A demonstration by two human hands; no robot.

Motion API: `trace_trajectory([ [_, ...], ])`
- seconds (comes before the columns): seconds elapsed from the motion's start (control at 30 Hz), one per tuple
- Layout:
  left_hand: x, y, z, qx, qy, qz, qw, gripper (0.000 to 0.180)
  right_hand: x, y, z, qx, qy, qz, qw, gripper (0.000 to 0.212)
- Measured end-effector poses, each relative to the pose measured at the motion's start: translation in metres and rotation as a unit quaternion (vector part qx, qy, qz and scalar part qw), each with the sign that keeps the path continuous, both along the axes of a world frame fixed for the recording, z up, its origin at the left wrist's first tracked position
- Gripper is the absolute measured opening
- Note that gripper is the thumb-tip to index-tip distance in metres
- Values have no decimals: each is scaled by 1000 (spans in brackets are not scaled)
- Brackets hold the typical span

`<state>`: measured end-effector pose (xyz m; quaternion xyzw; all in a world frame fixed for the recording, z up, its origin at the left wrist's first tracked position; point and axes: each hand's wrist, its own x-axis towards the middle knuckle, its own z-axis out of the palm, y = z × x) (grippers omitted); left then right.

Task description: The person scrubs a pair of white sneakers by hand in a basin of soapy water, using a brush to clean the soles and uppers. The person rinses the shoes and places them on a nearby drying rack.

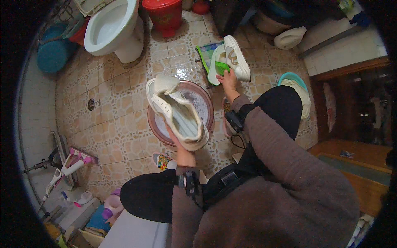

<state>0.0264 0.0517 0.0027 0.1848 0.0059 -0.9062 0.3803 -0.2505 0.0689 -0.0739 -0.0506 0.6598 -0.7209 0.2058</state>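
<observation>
My left hand is closed around the underside of a white shoe, its opening turned up and its tongue folded out. The shoe is above a reddish-brown basin of sudsy water. At the upper right, the fingers of my right hand are closed at the edge of a small bright green object, whose kind I cannot make out. Beneath it is a folding stool with a green and blue woven seat, bearing a pale insole and the other white shoe.
A toilet and a red bucket stand on the tiled floor beyond the basin. To the right is a teal basin with pale cloth. A pink and white mop leans at the left. A white jug lies at the upper right.
</observation>
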Motion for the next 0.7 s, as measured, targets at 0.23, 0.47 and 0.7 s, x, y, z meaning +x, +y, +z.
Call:
trace_trajectory([
  [0.23,-15,-11,-40,6,122,-66,990,76,19,6,22,-23,-19,13,999,24],
  [0.47,-1,-28,-28,22,-69,-64,995,79,70,5,60,-16,-43,8,999,26],
  [0.7,-11,-29,-34,-8,-33,-98,995,68,86,7,59,-35,-20,-16,999,25],
])
